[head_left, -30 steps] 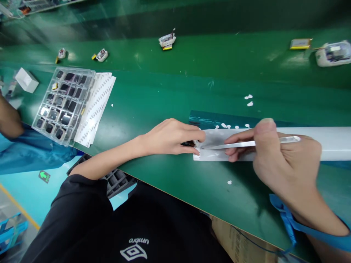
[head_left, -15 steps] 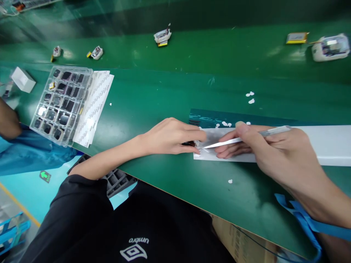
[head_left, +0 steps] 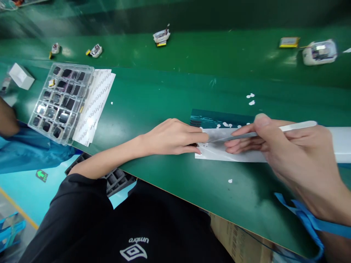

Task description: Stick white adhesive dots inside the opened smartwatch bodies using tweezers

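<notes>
Right now your left hand (head_left: 175, 137) pinches a small dark part (head_left: 194, 145) at the near-left end of the white strip (head_left: 233, 155), while your right hand (head_left: 287, 149) clamps metal tweezers (head_left: 246, 135) whose tips meet that part. Judged risk: a tweezer slip could flick the part off the strip, since only fingertips pin it. Beyond the strip runs the green bench (head_left: 164, 95); the clear parts tray (head_left: 61, 102) sits far left.

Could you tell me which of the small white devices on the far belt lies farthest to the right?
The largest white device, beside the flat yellow-edged pack.
</notes>
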A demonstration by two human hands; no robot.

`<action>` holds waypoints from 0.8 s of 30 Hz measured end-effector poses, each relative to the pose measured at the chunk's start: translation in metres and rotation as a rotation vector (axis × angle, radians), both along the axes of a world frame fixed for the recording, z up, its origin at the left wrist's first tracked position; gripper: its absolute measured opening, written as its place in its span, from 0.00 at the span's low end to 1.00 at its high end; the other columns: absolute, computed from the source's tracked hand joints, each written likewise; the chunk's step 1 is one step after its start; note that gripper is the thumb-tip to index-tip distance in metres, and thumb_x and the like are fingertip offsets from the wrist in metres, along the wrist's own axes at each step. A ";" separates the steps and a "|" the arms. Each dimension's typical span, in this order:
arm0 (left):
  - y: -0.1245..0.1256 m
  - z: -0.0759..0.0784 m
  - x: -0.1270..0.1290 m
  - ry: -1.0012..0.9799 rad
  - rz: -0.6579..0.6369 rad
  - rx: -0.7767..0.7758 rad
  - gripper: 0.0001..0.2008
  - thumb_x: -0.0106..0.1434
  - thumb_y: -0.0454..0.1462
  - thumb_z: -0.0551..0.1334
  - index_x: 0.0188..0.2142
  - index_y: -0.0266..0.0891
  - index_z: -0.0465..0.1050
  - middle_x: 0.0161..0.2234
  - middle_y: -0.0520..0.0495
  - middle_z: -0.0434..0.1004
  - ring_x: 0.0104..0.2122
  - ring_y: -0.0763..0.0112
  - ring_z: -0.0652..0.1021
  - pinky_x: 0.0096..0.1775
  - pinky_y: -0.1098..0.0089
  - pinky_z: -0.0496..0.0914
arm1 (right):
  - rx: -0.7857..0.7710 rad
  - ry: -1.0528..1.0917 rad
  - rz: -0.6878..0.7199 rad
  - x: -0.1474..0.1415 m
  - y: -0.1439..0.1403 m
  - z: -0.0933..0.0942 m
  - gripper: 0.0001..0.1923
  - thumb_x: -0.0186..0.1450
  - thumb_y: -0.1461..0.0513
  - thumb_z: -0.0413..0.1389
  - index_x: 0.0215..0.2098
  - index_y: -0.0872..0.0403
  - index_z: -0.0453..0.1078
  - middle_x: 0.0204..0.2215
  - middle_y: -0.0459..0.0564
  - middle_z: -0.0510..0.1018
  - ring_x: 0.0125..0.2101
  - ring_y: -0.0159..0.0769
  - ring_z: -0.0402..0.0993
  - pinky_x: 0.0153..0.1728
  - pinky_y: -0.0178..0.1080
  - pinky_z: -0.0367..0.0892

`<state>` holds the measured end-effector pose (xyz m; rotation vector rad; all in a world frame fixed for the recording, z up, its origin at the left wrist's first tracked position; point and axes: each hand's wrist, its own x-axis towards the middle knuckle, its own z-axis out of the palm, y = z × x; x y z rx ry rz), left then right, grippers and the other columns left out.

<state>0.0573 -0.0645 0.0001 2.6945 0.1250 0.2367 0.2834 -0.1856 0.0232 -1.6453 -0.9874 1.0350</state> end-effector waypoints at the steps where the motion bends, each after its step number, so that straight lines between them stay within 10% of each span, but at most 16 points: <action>1: 0.000 0.001 0.000 -0.009 0.009 -0.038 0.19 0.80 0.49 0.53 0.48 0.41 0.78 0.40 0.48 0.86 0.35 0.71 0.83 0.33 0.70 0.68 | 0.023 0.000 -0.040 0.000 0.000 0.000 0.28 0.60 0.35 0.66 0.26 0.50 0.81 0.22 0.54 0.82 0.21 0.45 0.81 0.22 0.45 0.80; 8: -0.011 0.023 0.004 -0.323 0.424 -0.751 0.15 0.69 0.41 0.68 0.52 0.37 0.76 0.46 0.45 0.85 0.29 0.78 0.80 0.32 0.72 0.73 | 0.265 0.061 -0.236 -0.008 -0.004 0.011 0.19 0.57 0.43 0.74 0.27 0.46 0.79 0.23 0.47 0.82 0.22 0.41 0.81 0.28 0.49 0.83; 12: -0.018 0.027 0.007 -0.226 0.344 -1.160 0.15 0.66 0.34 0.67 0.52 0.36 0.74 0.42 0.44 0.83 0.31 0.76 0.82 0.32 0.73 0.77 | 0.322 -0.019 -0.195 -0.017 -0.013 0.010 0.13 0.64 0.46 0.70 0.32 0.44 0.82 0.26 0.48 0.84 0.24 0.43 0.83 0.27 0.48 0.84; 24: -0.032 0.027 0.011 -0.201 0.303 -1.351 0.19 0.67 0.36 0.69 0.56 0.34 0.75 0.35 0.46 0.84 0.36 0.66 0.87 0.24 0.76 0.74 | 0.344 -0.222 -0.083 -0.024 -0.018 0.010 0.08 0.72 0.53 0.63 0.36 0.41 0.82 0.26 0.44 0.84 0.27 0.41 0.85 0.24 0.43 0.81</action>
